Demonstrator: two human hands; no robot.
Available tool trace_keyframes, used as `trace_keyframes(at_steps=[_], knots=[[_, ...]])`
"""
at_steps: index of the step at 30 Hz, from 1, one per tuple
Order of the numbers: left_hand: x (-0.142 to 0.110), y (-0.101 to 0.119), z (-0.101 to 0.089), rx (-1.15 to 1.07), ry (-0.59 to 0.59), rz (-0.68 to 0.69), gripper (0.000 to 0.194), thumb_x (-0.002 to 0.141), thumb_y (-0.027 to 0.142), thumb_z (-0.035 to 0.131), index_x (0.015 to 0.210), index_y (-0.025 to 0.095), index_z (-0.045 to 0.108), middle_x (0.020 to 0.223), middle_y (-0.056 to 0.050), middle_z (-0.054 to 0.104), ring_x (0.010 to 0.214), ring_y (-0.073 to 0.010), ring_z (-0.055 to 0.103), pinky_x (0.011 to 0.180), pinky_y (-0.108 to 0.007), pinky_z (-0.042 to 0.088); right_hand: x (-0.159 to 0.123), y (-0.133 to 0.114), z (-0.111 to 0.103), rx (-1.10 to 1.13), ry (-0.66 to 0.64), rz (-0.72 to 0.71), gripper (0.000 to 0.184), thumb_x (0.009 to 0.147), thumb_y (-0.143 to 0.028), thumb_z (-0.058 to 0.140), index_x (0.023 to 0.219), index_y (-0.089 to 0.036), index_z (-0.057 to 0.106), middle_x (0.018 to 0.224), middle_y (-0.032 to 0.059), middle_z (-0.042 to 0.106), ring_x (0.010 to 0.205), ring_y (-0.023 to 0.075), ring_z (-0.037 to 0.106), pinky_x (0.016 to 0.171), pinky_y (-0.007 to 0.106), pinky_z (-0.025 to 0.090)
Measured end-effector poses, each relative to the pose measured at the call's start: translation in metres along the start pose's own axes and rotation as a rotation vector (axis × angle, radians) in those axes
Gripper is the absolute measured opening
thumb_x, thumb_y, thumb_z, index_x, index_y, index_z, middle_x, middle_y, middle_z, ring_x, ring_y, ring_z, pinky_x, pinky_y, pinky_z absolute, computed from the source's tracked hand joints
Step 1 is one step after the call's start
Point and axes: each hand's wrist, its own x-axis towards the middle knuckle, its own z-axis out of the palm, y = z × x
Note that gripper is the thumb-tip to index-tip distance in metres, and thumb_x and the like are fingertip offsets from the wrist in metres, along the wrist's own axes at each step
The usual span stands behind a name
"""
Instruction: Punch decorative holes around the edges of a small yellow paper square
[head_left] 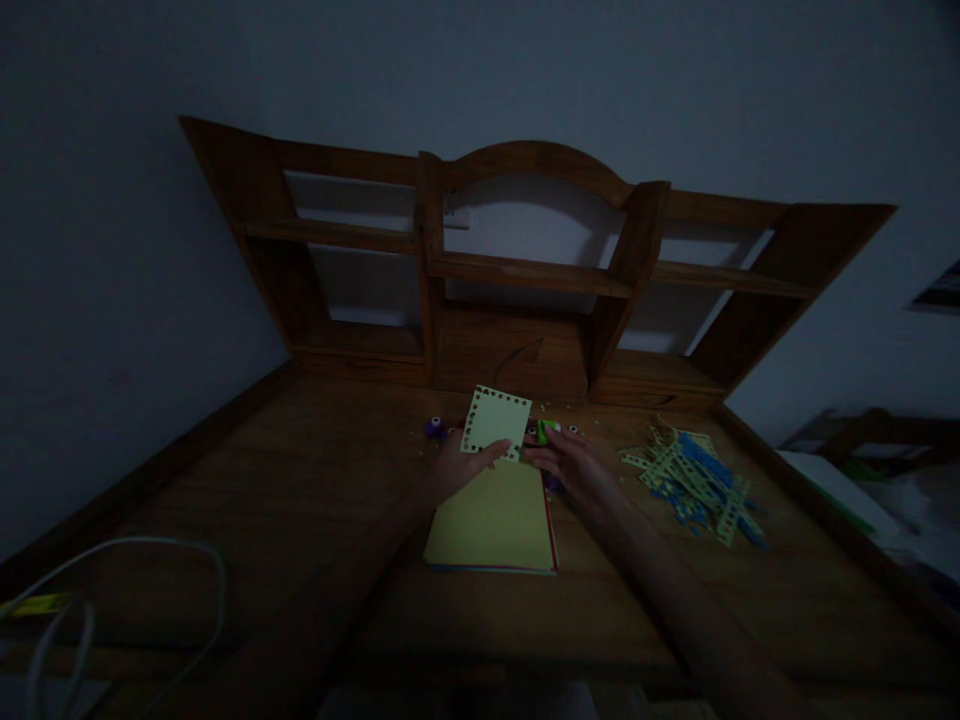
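Observation:
My left hand (pixel 461 465) pinches the lower edge of a small pale green paper square (pixel 495 420) whose border is punched with little holes. It holds the sheet up above a stack of yellow-green paper (pixel 495 520) lying on the wooden desk (pixel 300 500). My right hand (pixel 566 465) is closed around a small green punch (pixel 545 431) pressed to the square's right edge. The light is dim.
A purple punch (pixel 434 428) sits on the desk left of the square. A heap of green and blue punched paper strips (pixel 697 480) lies at the right. A wooden shelf hutch (pixel 525 270) rises at the back. A white cable (pixel 150 570) loops at the near left.

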Motion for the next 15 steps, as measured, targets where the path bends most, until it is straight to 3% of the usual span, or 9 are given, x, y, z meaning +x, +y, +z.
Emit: trace_keyframes(at_steps=[5, 9, 15], knots=[[0.0020, -0.0003, -0.0009, 0.022, 0.008, -0.013, 0.033, 0.075, 0.044, 0.064, 0.088, 0.013, 0.066, 0.083, -0.009, 0.071, 0.068, -0.0182, 0.064, 0.061, -0.027, 0.051, -0.0021, -0.0019, 0.0027, 0.037, 0.059, 0.043, 0.020, 0.080, -0.028, 0.070, 0.096, -0.017, 0.066, 0.103, 0.0087, 0.070, 0.098, 0.0207, 0.066, 0.079, 0.026, 0.055], [0.0035, -0.0026, -0.0028, 0.052, 0.029, -0.005, 0.033, 0.075, 0.045, 0.063, 0.080, 0.013, 0.066, 0.078, -0.008, 0.070, 0.069, -0.0189, 0.064, 0.063, -0.028, 0.050, -0.0035, -0.0046, 0.0060, 0.039, 0.049, 0.052, 0.019, 0.082, -0.029, 0.067, 0.096, -0.017, 0.065, 0.101, 0.0100, 0.071, 0.098, 0.0207, 0.066, 0.084, 0.028, 0.054], [0.0043, -0.0034, -0.0028, 0.043, 0.063, 0.010, 0.034, 0.075, 0.048, 0.063, 0.081, 0.014, 0.065, 0.077, -0.007, 0.070, 0.067, -0.0192, 0.064, 0.063, -0.029, 0.051, -0.0033, -0.0030, 0.0043, 0.006, 0.031, 0.038, 0.024, 0.082, -0.029, 0.067, 0.101, -0.015, 0.065, 0.105, 0.0122, 0.069, 0.096, 0.0224, 0.067, 0.079, 0.028, 0.056]])
